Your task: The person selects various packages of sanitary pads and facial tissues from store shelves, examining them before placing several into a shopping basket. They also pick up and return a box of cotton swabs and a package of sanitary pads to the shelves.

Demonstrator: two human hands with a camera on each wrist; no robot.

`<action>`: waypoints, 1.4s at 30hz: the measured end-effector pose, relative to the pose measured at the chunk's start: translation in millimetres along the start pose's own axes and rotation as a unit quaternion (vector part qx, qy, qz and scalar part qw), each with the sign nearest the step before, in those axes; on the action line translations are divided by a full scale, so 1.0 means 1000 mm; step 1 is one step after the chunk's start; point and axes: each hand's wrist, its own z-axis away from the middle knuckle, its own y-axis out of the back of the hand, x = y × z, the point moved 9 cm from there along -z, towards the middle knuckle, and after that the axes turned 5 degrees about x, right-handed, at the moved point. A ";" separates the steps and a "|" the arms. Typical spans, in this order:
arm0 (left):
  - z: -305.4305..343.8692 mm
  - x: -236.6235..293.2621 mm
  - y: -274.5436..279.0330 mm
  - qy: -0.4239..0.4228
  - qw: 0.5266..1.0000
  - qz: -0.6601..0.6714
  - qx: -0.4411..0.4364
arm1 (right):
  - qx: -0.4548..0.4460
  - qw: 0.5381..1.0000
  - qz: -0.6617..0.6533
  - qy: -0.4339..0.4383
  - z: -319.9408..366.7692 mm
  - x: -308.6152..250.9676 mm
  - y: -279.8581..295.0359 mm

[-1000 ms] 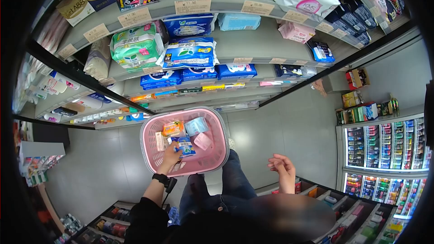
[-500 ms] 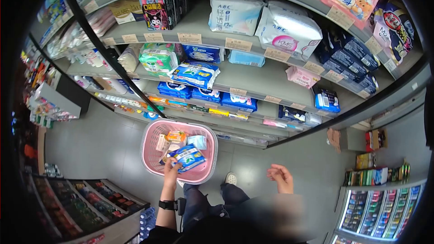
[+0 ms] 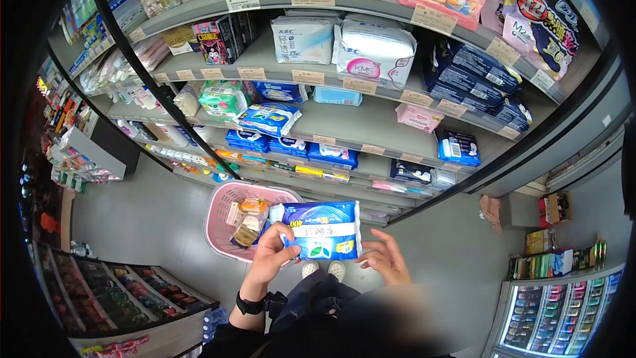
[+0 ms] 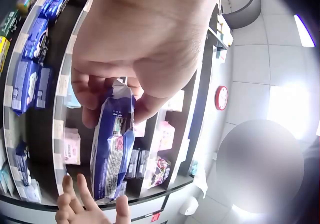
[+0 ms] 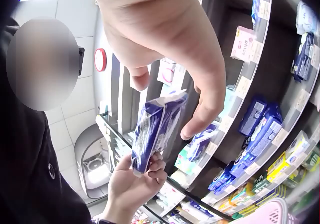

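Note:
A blue and white soft package (image 3: 319, 231) is held up in front of the body, above and right of the pink basket (image 3: 218, 215). My left hand (image 3: 268, 255) pinches its left end between thumb and fingers; the left wrist view shows the package (image 4: 114, 146) edge-on below the left hand (image 4: 135, 59). At the package's other end my right hand (image 3: 387, 258) is spread, fingers apart. In the right wrist view the right hand (image 5: 170, 44) has thumb and fingers on either side of the package (image 5: 156, 129), with a gap on the finger side.
Curved shelves (image 3: 371, 109) with packs and price tags rise ahead. The basket holds an orange pack (image 3: 254, 205) and several other items. A lit drinks cooler (image 3: 556, 311) stands at the lower right, a low display rack (image 3: 126, 298) at the lower left.
My left hand has lifted the blue package out of the basket and brought it up and to the right. My right hand has moved left towards it. The view has shifted over the shelves.

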 end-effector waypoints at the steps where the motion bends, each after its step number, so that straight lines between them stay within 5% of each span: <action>1: 0.001 -0.005 -0.007 0.029 0.999 0.017 -0.022 | -0.013 0.999 -0.035 -0.006 0.000 -0.001 -0.004; 6: -0.004 0.003 -0.038 -0.033 0.994 -0.061 -0.089 | -0.026 0.997 -0.069 0.000 -0.007 -0.003 -0.009; 9: -0.014 0.026 -0.050 -0.044 0.993 0.008 -0.113 | 0.022 0.973 0.115 0.200 -0.008 -0.032 0.000; 11: -0.027 0.030 -0.052 -0.117 0.982 0.021 -0.145 | 0.018 0.964 0.069 0.255 -0.013 -0.060 -0.013; 13: -0.032 0.018 -0.043 -0.039 0.990 -0.051 -0.129 | 0.021 0.880 0.191 0.435 0.002 -0.089 -0.028; 14: -0.031 0.022 -0.044 -0.040 0.990 -0.050 -0.129 | 0.046 0.876 0.201 0.436 0.001 -0.091 -0.029; 15: -0.030 0.016 -0.043 0.067 0.977 0.173 -0.103 | 0.046 0.876 0.202 0.436 0.000 -0.092 -0.031; 16: -0.027 0.009 -0.045 0.171 0.904 0.385 -0.070 | 0.043 0.858 0.242 0.452 -0.001 -0.096 -0.036; 19: -0.032 0.023 -0.040 0.098 0.959 0.224 -0.143 | 0.029 0.824 0.300 0.479 -0.006 -0.102 -0.056; 21: -0.035 0.031 -0.033 0.062 0.979 0.134 -0.138 | 0.104 0.860 0.275 0.417 -0.020 -0.100 -0.056; 23: -0.035 0.038 -0.026 0.063 0.980 0.148 -0.115 | 0.078 0.877 0.253 0.400 -0.031 -0.085 -0.056; 25: -0.039 0.046 -0.020 0.040 0.986 0.129 -0.100 | 0.065 0.962 0.097 0.245 -0.055 -0.049 -0.044; 30: -0.049 0.042 -0.001 0.012 0.992 0.103 -0.071 | -0.026 0.997 -0.069 0.017 -0.072 -0.024 -0.051; 39: -0.074 0.000 -0.010 0.071 0.993 0.040 -0.087 | -0.010 0.997 0.065 0.039 -0.089 -0.017 -0.032; 42: -0.105 0.004 0.021 -0.004 0.998 0.027 0.052 | 0.013 0.995 0.082 0.049 -0.098 -0.030 -0.006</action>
